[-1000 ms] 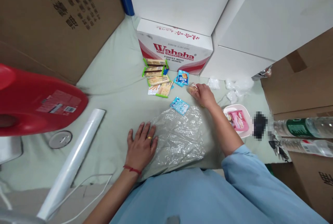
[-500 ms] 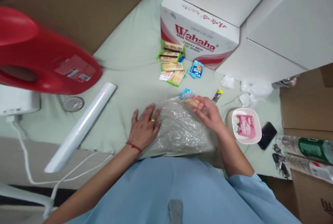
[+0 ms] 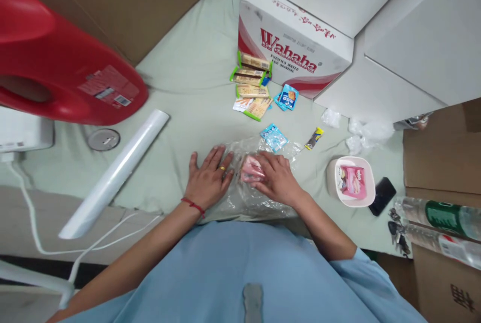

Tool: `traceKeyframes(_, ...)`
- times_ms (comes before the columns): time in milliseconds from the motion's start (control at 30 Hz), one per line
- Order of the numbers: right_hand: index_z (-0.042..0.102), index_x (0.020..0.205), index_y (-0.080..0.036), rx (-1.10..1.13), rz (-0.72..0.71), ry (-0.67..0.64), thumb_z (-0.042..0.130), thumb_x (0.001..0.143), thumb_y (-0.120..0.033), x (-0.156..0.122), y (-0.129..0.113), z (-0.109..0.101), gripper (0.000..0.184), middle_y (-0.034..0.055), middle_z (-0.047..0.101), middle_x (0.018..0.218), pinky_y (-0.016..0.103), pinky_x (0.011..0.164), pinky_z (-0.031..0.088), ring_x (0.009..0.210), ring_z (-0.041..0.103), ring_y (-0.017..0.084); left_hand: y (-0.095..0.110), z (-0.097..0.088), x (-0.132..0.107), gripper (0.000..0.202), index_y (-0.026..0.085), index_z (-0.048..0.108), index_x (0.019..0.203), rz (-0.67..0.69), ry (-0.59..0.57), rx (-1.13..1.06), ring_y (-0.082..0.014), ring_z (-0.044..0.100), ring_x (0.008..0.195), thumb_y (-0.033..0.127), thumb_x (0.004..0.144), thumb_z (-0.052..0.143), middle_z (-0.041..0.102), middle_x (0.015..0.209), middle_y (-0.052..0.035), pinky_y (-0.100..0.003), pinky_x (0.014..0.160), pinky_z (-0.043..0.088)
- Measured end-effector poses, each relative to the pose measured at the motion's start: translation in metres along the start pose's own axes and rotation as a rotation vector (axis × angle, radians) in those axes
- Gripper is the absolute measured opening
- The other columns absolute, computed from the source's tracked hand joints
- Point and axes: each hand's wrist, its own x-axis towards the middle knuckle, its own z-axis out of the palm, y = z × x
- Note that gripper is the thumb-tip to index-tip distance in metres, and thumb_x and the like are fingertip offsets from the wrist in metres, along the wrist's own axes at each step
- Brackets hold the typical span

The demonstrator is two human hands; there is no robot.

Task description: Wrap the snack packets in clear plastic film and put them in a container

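The right hand (image 3: 276, 178) has moved. A second ago it was far up by the white box. Half a second ago it was at the top corner of the clear plastic bag (image 3: 259, 200). Now it sits in the middle of the bag, close to the left hand (image 3: 208, 180). The left hand has stayed on the left edge of the bag.

Around the bag, on the pale green cloth (image 3: 180, 97), lie many small things. A blue packet (image 3: 274, 136) is just above the bag, and a little yellow and black packet (image 3: 314, 138) is near it. Farther up are the cracker packets (image 3: 252, 82), in front of the Wahaha box (image 3: 296, 47). To the right stands a white bowl (image 3: 334, 180), with a black phone (image 3: 382, 195) beside it. To the left are a white roll (image 3: 116, 173) and a big red jug (image 3: 67, 77). Nothing blocks the hands.

The small pink packet (image 3: 250, 169) is shiny and lies on top of the crinkly bag, between the two hands. The right fingers are bent over its right side and hold it. The left fingers are spread apart and lie flat, holding nothing.
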Motion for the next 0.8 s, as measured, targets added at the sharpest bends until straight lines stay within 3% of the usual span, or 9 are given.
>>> traceKeyframes(133, 0.055, 0.153, -0.018, 0.000, 0.089, -0.040, 0.071, 0.098, -0.041, 0.013, 0.001, -0.004, 0.062, 0.0183, 0.065, 0.139, 0.051, 0.102, 0.043, 0.119, 0.052, 0.036, 0.000, 0.000, 0.000, 0.052, 0.027, 0.051, 0.158, -0.004, 0.006, -0.005, -0.0335, 0.043, 0.156, 0.039, 0.109, 0.043, 0.042, 0.169, -0.0156, -0.071, 0.129, 0.005)
traceKeyframes(267, 0.057, 0.151, -0.015, 0.011, 0.085, 0.029, 0.073, 0.096, -0.039, 0.017, 0.001, -0.007, 0.062, 0.0181, 0.066, 0.128, 0.051, 0.101, 0.045, 0.114, 0.050, 0.035, 0.000, 0.000, 0.000, 0.056, 0.027, 0.043, 0.163, -0.003, 0.011, -0.020, -0.0334, 0.043, 0.156, 0.039, 0.108, 0.043, 0.042, 0.169, -0.0147, -0.071, 0.129, 0.004)
traceKeyframes(433, 0.057, 0.151, -0.015, 0.023, 0.011, 0.011, 0.075, 0.095, -0.038, 0.008, -0.006, -0.005, 0.063, 0.0171, 0.065, 0.127, 0.050, 0.101, 0.045, 0.115, 0.051, 0.034, 0.000, -0.001, 0.000, 0.058, 0.028, 0.040, 0.165, -0.003, 0.007, -0.040, -0.0341, 0.042, 0.156, 0.038, 0.108, 0.043, 0.042, 0.170, -0.0142, -0.071, 0.129, 0.004)
traceKeyframes(633, 0.053, 0.154, -0.018, -0.097, 0.006, -0.077, 0.078, 0.094, -0.034, 0.005, -0.019, 0.008, 0.067, 0.0177, 0.060, 0.147, 0.053, 0.109, 0.040, 0.132, 0.046, 0.037, 0.001, -0.001, 0.000, 0.059, 0.028, 0.037, 0.166, -0.008, -0.007, -0.043, -0.0348, 0.041, 0.157, 0.040, 0.108, 0.041, 0.039, 0.171, -0.0135, -0.072, 0.129, 0.004)
traceKeyframes(800, 0.055, 0.151, -0.016, -0.092, 0.014, -0.064, 0.068, 0.101, -0.035, 0.001, -0.014, 0.006, 0.055, 0.0176, 0.064, 0.140, 0.051, 0.107, 0.041, 0.126, 0.049, 0.035, 0.002, 0.000, 0.000, 0.064, 0.027, 0.031, 0.169, -0.028, -0.004, -0.055, -0.0348, 0.042, 0.156, 0.040, 0.107, 0.041, 0.039, 0.171, -0.0139, -0.071, 0.130, 0.002)
